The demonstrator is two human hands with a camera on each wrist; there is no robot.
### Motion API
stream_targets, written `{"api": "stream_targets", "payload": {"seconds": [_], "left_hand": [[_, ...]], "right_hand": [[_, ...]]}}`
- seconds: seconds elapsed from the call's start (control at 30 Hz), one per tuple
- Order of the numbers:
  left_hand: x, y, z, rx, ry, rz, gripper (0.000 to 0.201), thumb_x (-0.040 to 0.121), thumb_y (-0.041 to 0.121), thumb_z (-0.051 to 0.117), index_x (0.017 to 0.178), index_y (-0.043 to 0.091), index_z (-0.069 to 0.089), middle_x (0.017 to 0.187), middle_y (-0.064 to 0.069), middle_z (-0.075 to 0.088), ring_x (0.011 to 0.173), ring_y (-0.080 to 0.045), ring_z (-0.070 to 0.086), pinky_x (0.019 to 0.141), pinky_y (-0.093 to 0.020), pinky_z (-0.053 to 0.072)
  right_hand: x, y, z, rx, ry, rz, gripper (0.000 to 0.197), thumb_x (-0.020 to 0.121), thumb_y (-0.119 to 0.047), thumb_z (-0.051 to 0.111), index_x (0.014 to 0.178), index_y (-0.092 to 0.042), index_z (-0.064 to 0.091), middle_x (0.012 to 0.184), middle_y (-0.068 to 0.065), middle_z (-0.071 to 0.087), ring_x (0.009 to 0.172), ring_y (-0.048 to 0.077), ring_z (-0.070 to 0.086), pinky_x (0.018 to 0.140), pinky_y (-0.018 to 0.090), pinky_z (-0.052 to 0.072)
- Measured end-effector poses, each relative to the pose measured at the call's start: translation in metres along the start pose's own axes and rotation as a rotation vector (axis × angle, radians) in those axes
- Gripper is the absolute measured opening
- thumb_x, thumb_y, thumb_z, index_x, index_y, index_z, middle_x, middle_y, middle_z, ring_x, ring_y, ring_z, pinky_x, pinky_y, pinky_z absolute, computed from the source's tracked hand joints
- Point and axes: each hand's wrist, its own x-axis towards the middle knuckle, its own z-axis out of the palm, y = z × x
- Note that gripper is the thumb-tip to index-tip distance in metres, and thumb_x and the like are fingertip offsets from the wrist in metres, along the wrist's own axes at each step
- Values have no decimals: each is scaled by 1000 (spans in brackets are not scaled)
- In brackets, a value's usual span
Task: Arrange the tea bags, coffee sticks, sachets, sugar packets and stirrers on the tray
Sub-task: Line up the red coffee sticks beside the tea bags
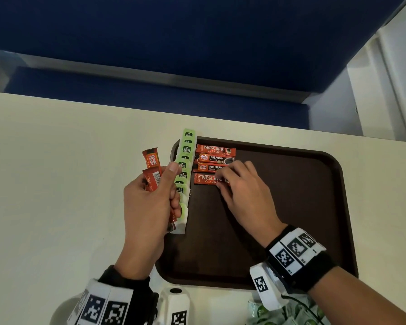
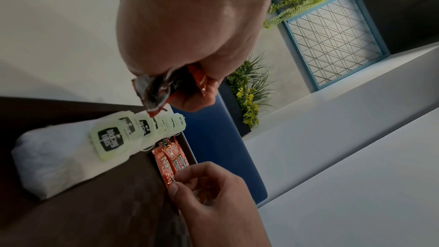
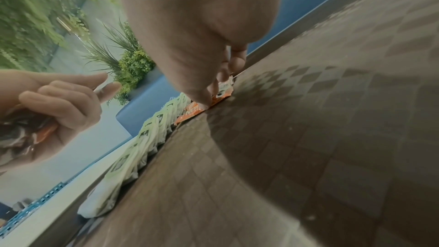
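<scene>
1. Dark brown rectangular plastic tray (image 1: 314, 207) with rounded corners lies flat on the pale cream desk (image 1: 56, 160), right of centre in the head view.
2. Row of green-tagged white paper tea bags (image 1: 184, 165) runs along the tray's 9 o'clock edge, overlapping one another, reaching from the far corner toward the near side.
3. Four red-orange foil coffee sticks lie crosswise just beside the tea bags, at the tray's 10 to 11 o'clock area, stacked as a column: a Nescafe Classic stick (image 1: 215, 149) farthest, two Great Taste Premium sticks (image 1: 211, 162) below it, touching, then a second Nescafe Classic stick (image 1: 206, 178) nearest, with a slight gap.
4. Right hand (image 1: 242, 186): grip narrow, fingertips curled down on the 3 o'clock end of the nearest Nescafe stick, pinching it against the tray floor. Right wrist view shows the fingertips (image 3: 204, 99) on the orange foil.
5. Left hand (image 1: 148, 202): grip closed around a bundle of red-orange coffee sticks (image 1: 152, 170), held upright over the desk, just off the tray's 9 o'clock edge; thumb extended up alongside them. Stick ends protrude above and below the fist.
6. Pile of pale green sachets (image 1: 288, 313) lies on the desk at 5 o'clock of the tray, partly hidden by the right wrist.
</scene>
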Motion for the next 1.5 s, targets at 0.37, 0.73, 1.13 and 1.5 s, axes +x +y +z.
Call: {"api": "stream_targets", "payload": {"seconds": [0.37, 0.73, 1.13, 1.5], "left_hand": [[-3, -4, 4, 21, -17, -24, 28, 101, 40, 71, 104, 12, 76, 57, 0, 56, 47, -10, 54, 48, -22, 52], [-14, 5, 14, 316, -435, -64, 29, 102, 35, 70, 86, 11, 68, 59, -1, 64, 45, -13, 57, 45, -23, 49], [-12, 10, 12, 129, -261, 31, 26, 102, 42, 67, 119, 22, 74, 84, -6, 80, 47, -12, 58, 43, -26, 49], [-11, 2, 17, 143, -241, -23, 18, 98, 36, 75, 105, 19, 75, 75, -1, 75, 46, -9, 56, 44, -25, 49]], "right_hand": [[3, -2, -5, 13, 2, -2, 24, 103, -33, 65, 125, -24, 67, 126, -4, 61, 116, 15, 53, 79, 31, 59], [12, -41, -70, 1150, -285, 260, 23, 100, -39, 71, 118, -28, 78, 120, -9, 76, 110, 6, 73, 95, 29, 59], [-10, -18, -80, 1437, -73, 554, 21, 92, -17, 77, 112, -12, 81, 104, 15, 79, 87, 15, 73, 80, 27, 63], [-8, -13, -80, 1693, -28, 649, 29, 92, -12, 75, 120, -9, 77, 118, 15, 78, 99, 17, 74, 94, 30, 63]]}}
